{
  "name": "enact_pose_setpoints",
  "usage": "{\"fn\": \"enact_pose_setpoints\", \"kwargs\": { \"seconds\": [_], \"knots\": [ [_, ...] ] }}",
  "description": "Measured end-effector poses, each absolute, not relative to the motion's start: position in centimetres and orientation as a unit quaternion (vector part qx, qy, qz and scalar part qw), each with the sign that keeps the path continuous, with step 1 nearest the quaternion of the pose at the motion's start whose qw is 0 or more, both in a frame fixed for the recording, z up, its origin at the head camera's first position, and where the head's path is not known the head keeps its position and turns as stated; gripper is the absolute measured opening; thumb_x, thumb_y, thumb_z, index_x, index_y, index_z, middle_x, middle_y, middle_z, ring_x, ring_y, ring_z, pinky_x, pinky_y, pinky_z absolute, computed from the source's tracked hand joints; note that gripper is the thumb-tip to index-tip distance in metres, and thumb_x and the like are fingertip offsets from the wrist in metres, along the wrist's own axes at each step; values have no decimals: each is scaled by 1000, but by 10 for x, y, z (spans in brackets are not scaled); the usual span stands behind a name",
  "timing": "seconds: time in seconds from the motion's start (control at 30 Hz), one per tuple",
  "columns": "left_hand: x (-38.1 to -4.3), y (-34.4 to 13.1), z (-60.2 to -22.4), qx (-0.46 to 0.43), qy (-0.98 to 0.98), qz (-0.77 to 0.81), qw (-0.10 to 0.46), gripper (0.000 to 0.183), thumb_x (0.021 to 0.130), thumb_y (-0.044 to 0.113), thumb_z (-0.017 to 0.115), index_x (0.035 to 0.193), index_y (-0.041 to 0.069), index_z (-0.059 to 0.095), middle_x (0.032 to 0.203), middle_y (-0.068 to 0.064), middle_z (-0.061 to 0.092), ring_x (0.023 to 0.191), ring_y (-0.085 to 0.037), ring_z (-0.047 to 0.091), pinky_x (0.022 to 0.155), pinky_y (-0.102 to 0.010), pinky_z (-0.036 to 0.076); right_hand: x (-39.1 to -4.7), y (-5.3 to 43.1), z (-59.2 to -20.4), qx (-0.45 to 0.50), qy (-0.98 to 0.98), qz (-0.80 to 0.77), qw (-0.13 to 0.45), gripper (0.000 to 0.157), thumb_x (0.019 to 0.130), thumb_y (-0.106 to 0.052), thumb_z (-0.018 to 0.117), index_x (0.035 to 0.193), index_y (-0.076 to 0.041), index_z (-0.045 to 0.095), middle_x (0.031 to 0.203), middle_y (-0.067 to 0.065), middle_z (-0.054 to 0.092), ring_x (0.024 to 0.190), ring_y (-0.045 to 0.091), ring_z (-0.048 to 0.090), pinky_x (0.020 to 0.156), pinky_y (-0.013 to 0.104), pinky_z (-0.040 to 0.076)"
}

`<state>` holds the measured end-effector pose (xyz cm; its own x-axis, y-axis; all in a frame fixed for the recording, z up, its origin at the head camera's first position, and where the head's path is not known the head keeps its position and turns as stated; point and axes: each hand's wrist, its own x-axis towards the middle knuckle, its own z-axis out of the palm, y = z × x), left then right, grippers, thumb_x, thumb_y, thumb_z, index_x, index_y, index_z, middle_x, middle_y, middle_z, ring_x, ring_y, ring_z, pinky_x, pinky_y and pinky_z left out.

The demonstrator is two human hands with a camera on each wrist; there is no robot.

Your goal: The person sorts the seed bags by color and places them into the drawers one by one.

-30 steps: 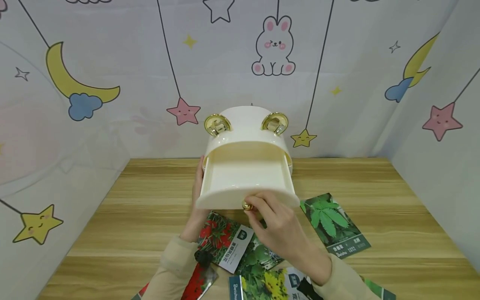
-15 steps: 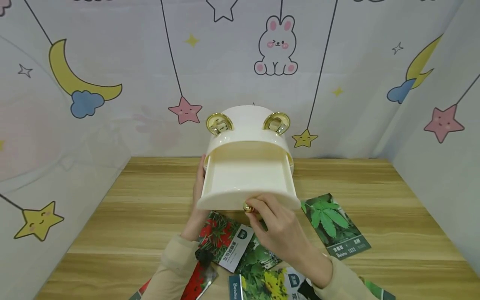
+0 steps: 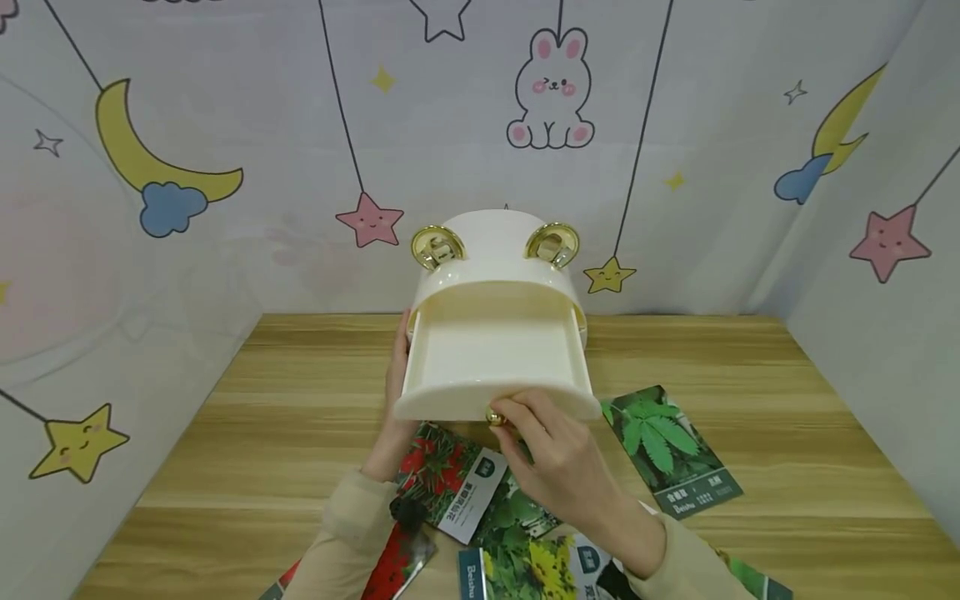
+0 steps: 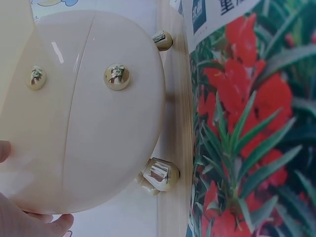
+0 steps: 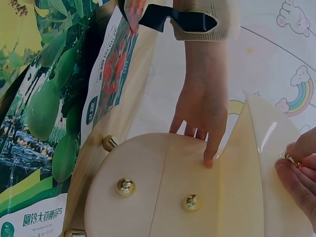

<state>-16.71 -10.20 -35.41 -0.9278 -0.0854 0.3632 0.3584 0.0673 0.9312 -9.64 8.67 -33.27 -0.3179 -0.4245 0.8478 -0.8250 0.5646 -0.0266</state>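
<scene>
Drawer [image 3: 495, 354] well beyond cabinet [image 3: 495, 250] rim, tabletop [image 3: 285, 400] to both sides.

Both wrist views near the cabinet [image 4: 98, 118]

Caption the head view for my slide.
Right hand pinches the gold knob of the open drawer, left hand resting against the white box.

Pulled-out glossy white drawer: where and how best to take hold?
Probably by its small, round, shiny gold knob, pinched from the front, the near side in the head view. It juts from the middle of the curved front of the pulled-out, glossy white drawer, whose face otherwise looks smooth.
</scene>
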Motion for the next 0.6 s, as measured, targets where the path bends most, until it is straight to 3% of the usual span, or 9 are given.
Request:
{"fn": "enact_pose_setpoints", "kwargs": {
  "seconds": [0.13,0.27,0.33,0.43,0.6],
  "knots": [
    [-168,-102,-354,-90,-719,-671,160,60,90,-7,39,144,-4,11,146,-24,28,129,-36,35,104,-21,34,-96,88,-332,401,-780,238,418,18,88,-11,54,101,-1,63,93,6,59,76,12,58,65,17,51],
    [-170,-102,-353,-80,-721,-669,163,57,92,-6,37,143,-5,12,147,-24,24,132,-38,30,110,-41,28,-95,89,-331,402,-780,239,415,19,88,-11,54,102,-1,63,93,6,59,77,12,58,66,17,51],
    [-170,-102,-352,-80,-720,-669,168,57,91,-7,37,143,-6,13,147,-25,23,132,-39,29,111,-45,26,-94,89,-330,403,-781,240,414,20,88,-10,54,103,-1,63,93,5,60,78,12,58,67,17,52],
    [-169,-103,-353,-82,-724,-661,180,58,89,-9,39,142,-7,15,145,-27,27,130,-38,32,109,-39,30,-93,89,-330,402,-781,239,414,21,89,-11,53,103,-1,63,93,5,60,78,12,59,67,18,52],
    [-168,-107,-357,-87,-717,-670,170,60,88,-10,41,143,-3,17,143,-25,33,128,-33,37,100,-16,35,-91,90,-328,399,-776,240,425,21,90,-11,51,103,-1,64,92,5,61,78,12,59,66,18,52]
  ]
}}
